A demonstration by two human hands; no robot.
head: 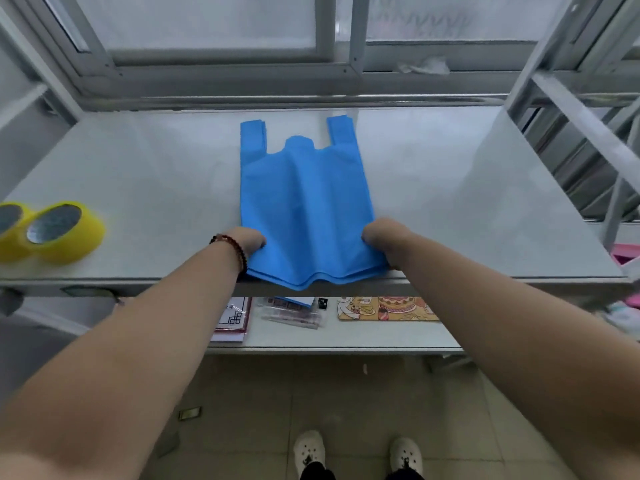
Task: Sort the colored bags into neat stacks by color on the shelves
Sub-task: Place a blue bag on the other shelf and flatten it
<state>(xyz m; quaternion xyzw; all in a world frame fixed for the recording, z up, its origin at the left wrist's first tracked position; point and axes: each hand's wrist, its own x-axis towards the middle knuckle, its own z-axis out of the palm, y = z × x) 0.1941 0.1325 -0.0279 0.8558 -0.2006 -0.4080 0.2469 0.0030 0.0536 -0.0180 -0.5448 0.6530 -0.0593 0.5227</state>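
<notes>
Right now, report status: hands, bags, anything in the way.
Left hand and right hand grip near corners of blue bag stack. Stack flat on top shelf, near edge overhanging. Yellow tape rolls far left, apart.

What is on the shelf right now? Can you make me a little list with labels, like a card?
bags: a small stack of blue bags, handles pointing to the window
where: middle of the top shelf, near edge slightly over the front
left hand: grips the stack's near left corner
right hand: grips the stack's near right corner
wrist: dark bead bracelet on the left
also on shelf: two yellow tape rolls at the left
</notes>
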